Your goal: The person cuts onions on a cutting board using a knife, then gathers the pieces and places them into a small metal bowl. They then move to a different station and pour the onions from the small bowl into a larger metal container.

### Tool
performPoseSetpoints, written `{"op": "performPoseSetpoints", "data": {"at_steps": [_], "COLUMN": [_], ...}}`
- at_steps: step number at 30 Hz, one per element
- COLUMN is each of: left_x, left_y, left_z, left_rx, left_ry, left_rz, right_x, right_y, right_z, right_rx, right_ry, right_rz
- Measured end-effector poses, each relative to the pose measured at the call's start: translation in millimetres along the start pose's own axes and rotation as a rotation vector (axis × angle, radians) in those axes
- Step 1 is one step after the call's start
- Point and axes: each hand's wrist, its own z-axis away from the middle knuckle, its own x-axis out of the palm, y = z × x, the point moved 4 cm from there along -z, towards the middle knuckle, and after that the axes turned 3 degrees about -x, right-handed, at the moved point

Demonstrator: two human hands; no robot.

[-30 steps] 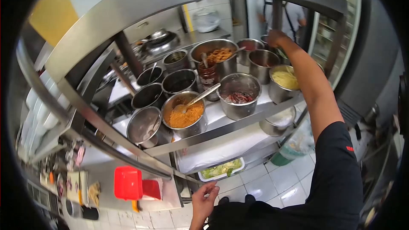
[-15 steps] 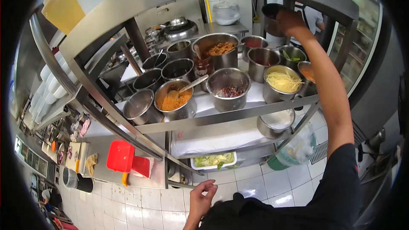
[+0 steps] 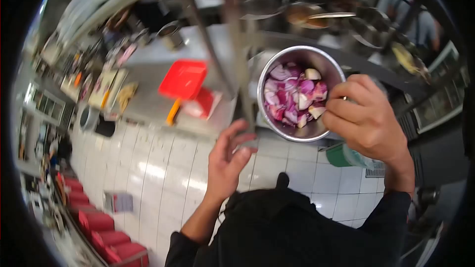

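Note:
A round steel pot [image 3: 267, 114] holding cut pieces of red onion [image 3: 292, 94] is in front of the body. My right hand [image 3: 363, 116] grips the pot's rim on its right side, fingers wrapped over the edge. To the left of the pot is my left hand [image 3: 228, 160], raised with its fingers apart and slightly bent, holding nothing and not touching the pot.
A steel counter [image 3: 148, 81] at the left bears a red plastic basket [image 3: 184, 79] and a yellow-orange handle [image 3: 173, 112]. Behind the pot stands a shelf with several steel pots. A green bin [image 3: 337, 155] is below right. Red boxes [image 3: 96, 221] line the lower left.
The right hand has come down from the upper right of the rack to the front of the body with the pot. The view has swung left, and the left hand's fingers have spread.

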Motion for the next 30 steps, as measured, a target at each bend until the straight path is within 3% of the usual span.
{"op": "performPoseSetpoints", "data": {"at_steps": [5, 9, 10, 13, 14, 18, 21, 22, 23, 27, 30], "left_x": [-133, -212, -230, -282, -294, -345, -375, -386, -398, -442, -485], "left_y": [21, 18, 17, 19, 21, 34, 36, 37, 36, 40, 54], "left_z": [71, 130, 146, 184, 190, 199, 180, 169, 158, 124, 108], "left_rx": [0.066, -0.156, -0.129, -0.103, -0.109, -0.112, -0.177, -0.193, -0.221, -0.298, -0.319], "left_ry": [0.331, 0.583, 0.668, 0.816, 0.863, 0.945, 0.881, 0.848, 0.823, 0.807, 0.868], "left_rz": [0.102, 0.079, 0.122, 0.224, 0.166, 0.115, 0.068, 0.065, 0.051, -0.011, -0.048], "right_x": [122, 203, 216, 235, 247, 352, 426, 441, 453, 494, 525], "right_y": [-102, -181, -199, -233, -233, -258, -291, -302, -310, -317, -324], "right_z": [-111, -170, -184, -226, -232, -242, -255, -270, -280, -334, -383], "right_rx": [-0.23, -0.37, -0.377, -0.172, -0.131, 0.496, 0.934, 0.919, 1.031, 0.802, 0.752], "right_ry": [-0.006, -0.01, -0.006, 0.139, 0.102, 0.089, -0.087, -0.157, -0.321, -0.35, -0.364], "right_rz": [-0.324, -0.59, -0.664, -1.004, -1.013, -1.893, -2.417, -2.505, -2.687, -3.078, -3.052]}}
